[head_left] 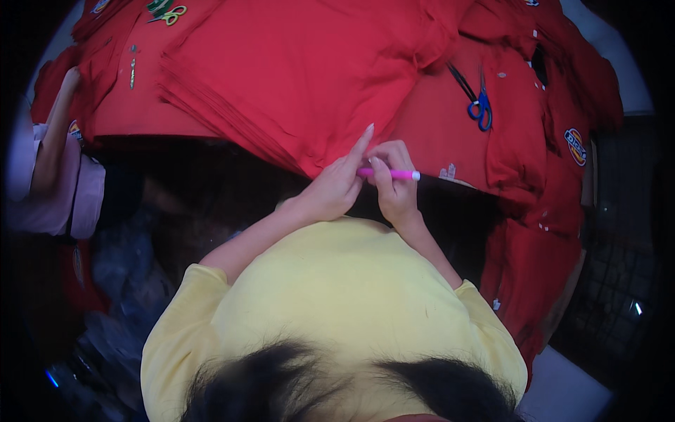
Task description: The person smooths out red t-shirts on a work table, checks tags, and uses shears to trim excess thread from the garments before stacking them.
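My right hand (pixel 396 188) is closed around a pink marker (pixel 402 174) with a white end, which lies almost level and points across toward my other hand. Beside it, nearly touching, is my left hand (pixel 336 181), its index finger stretched up and away from me; the rest of its fingers are partly hidden. Both hands are at the near corner of a thick stack of red garments (pixel 302 77) spread over the table's edge. The marker's inner end is hidden between the hands.
Blue-handled scissors (pixel 480 111) lie right of the stack, near more red garments (pixel 517 119) hanging over the edge. Yellow-handled scissors (pixel 171 15) and a slim patterned tool (pixel 132 72) lie at the far left. Another person (pixel 53 172) stands at the left, one arm on red cloth.
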The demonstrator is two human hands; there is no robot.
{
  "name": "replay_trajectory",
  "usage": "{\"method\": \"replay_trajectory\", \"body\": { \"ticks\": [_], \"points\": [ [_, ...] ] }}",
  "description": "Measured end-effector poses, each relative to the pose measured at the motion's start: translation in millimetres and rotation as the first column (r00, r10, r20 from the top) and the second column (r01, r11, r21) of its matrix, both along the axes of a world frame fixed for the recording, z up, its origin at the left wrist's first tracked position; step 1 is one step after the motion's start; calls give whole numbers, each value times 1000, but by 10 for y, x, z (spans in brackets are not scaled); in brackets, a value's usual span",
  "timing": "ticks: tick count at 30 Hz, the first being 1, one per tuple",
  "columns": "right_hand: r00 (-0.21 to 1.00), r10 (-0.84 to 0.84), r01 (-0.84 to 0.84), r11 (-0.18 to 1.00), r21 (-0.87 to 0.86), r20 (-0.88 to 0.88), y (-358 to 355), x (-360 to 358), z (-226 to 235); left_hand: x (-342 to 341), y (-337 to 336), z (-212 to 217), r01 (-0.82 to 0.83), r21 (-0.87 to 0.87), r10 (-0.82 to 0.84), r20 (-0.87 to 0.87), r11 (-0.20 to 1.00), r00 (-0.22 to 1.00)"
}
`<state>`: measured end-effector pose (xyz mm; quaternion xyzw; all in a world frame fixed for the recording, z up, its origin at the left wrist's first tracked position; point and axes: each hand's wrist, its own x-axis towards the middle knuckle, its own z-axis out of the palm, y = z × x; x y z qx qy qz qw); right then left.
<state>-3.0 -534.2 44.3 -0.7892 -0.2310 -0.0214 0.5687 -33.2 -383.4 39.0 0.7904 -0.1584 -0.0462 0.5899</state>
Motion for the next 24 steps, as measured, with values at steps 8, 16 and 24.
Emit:
{"method": "replay_trajectory", "body": {
  "ticks": [8, 16, 24],
  "points": [
    [1000, -14, 12, 995, 97, 20, 42, -125, -314, -5, 14, -71, 1, 134, -16, 104, 991, 994],
    [955, 170, 24, 770, 637, -242, 60, 469, -204, 376, 505, 311, 18, 84, -17, -10, 996, 1000],
    [761, -648, 621, 710, -333, 37, -310, 2364, -12, 2365, 2895, 107, -776, 564, 578, 545, 283, 607]
  ]
}}
